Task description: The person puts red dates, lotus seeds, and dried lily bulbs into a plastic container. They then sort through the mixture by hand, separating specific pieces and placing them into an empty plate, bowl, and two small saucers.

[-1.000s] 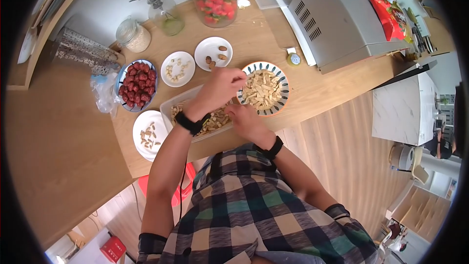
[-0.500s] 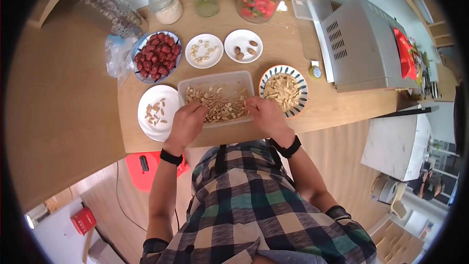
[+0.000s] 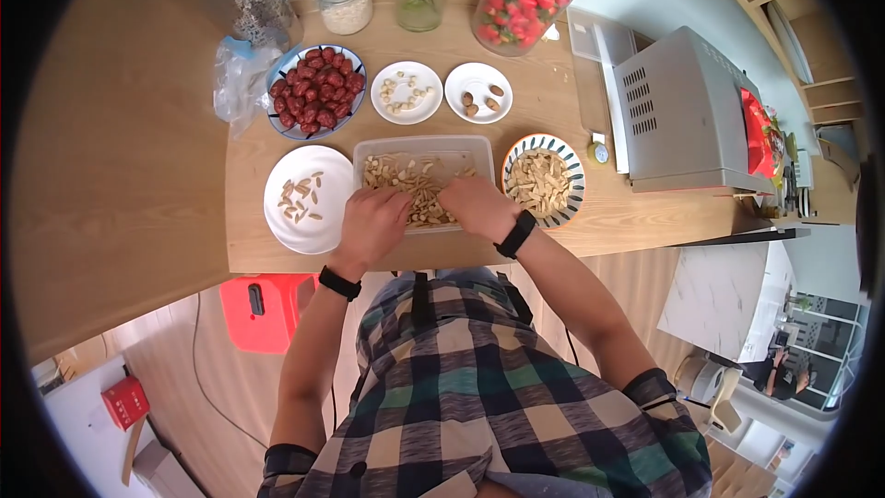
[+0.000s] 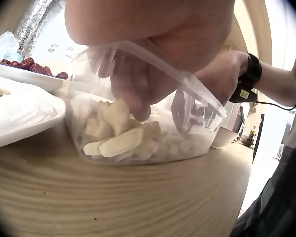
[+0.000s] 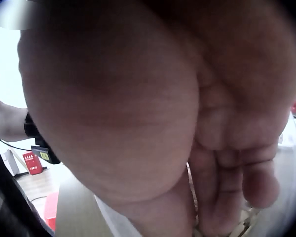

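A clear plastic box [image 3: 433, 143] holds a mix of pale sliced pieces and nuts. Over its left front edge reaches my left hand [image 3: 371, 226], fingers down among the pieces [image 4: 121, 140]; whether they pinch one is hidden. My right hand [image 3: 479, 206] comes over the right front part, fingers bent down into the box; in the right wrist view the palm [image 5: 113, 108] covers most of what lies under it. To the right stands a patterned bowl [image 3: 579, 171] of pale slices. A white plate [image 3: 286, 231] with elongated nuts lies to the left.
Behind the box are a plate of red dates [image 3: 318, 92], a small plate of pale round nuts [image 3: 380, 111] and one with several brown nuts [image 3: 456, 83]. Farther back stand a jar [image 3: 344, 0], a glass vase [image 3: 423, 5] and a strawberry container [image 3: 525, 0]. A grey appliance [image 3: 682, 111] is at the right.
My left hand has moved from above the box's right side and the bowl to the box's left part. The right hand has shifted from the box's right edge inward over the pieces. The head view has turned.
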The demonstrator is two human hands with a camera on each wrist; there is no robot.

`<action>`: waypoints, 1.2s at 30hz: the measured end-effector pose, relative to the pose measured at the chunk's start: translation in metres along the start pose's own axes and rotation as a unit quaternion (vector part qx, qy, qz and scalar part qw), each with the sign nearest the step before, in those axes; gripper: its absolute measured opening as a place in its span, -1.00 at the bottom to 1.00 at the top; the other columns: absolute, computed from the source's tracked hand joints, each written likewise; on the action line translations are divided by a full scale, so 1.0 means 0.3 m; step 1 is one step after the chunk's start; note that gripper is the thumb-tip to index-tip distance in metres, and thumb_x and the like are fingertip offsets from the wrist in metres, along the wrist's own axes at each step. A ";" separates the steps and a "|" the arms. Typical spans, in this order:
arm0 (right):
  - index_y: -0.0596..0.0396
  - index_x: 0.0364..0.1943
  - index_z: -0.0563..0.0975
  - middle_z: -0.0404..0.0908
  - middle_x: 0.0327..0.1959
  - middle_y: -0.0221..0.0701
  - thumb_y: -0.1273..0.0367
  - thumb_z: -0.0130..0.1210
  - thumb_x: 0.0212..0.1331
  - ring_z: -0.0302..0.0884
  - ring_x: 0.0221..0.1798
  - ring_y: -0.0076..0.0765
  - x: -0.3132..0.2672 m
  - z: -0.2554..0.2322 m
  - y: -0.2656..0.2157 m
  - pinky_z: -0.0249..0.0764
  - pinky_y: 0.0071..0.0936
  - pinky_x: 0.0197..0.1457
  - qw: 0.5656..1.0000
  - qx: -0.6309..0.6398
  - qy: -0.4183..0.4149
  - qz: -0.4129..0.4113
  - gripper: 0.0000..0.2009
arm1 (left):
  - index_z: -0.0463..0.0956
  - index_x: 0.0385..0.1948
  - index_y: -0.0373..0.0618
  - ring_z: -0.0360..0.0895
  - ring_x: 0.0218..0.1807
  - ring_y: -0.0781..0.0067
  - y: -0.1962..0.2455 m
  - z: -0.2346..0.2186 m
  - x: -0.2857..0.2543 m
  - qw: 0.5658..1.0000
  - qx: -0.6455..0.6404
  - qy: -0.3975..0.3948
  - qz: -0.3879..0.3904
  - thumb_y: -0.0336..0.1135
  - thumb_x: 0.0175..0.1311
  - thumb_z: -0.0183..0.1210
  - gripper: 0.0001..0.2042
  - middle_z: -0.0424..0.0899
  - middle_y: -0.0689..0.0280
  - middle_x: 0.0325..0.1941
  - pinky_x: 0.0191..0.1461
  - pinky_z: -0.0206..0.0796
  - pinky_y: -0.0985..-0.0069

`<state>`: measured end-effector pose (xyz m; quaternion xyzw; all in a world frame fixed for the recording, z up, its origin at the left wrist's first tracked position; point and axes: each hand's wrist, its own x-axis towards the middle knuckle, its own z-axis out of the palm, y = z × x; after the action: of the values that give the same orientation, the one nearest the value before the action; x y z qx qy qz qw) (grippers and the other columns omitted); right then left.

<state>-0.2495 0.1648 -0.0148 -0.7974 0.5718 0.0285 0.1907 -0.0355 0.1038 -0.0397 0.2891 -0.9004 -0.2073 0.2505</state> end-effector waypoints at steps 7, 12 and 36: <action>0.14 -0.34 0.66 0.69 -0.27 -0.13 0.51 0.14 0.10 0.70 -0.10 0.07 0.041 -0.001 0.022 0.62 -0.09 -0.06 0.997 0.002 -0.078 0.018 -0.90 | 0.61 -0.41 -0.11 0.59 -0.36 0.09 0.002 -0.001 0.002 1.000 0.001 0.004 0.001 -0.42 0.13 0.25 -0.96 0.64 0.23 -0.44 -0.18 0.44 0.18; 0.13 -0.32 0.70 0.73 -0.22 -0.17 0.49 0.12 0.14 0.74 -0.07 0.02 0.053 0.018 0.041 0.66 -0.12 -0.09 0.993 -0.025 -0.116 0.016 -0.86 | 0.62 -0.44 -0.12 0.59 -0.41 0.08 0.007 0.000 0.007 1.000 0.005 0.006 -0.003 -0.42 0.14 0.26 -0.98 0.63 0.22 -0.48 -0.25 0.42 0.18; 0.27 -0.35 0.61 0.62 -0.48 -0.13 0.41 0.17 0.03 0.58 -0.44 -0.16 0.034 -0.094 0.111 0.48 -0.25 -0.32 0.948 0.317 -0.006 0.000 -0.82 | 0.62 -0.43 -0.11 0.59 -0.39 0.09 0.026 -0.010 0.018 1.000 0.022 -0.007 -0.016 -0.43 0.13 0.27 -0.98 0.62 0.22 -0.47 -0.25 0.41 0.19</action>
<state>-0.2817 0.1369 -0.0004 -0.6959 0.5501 -0.1497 0.4367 -0.0408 0.1058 -0.0316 0.3074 -0.9017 -0.1937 0.2345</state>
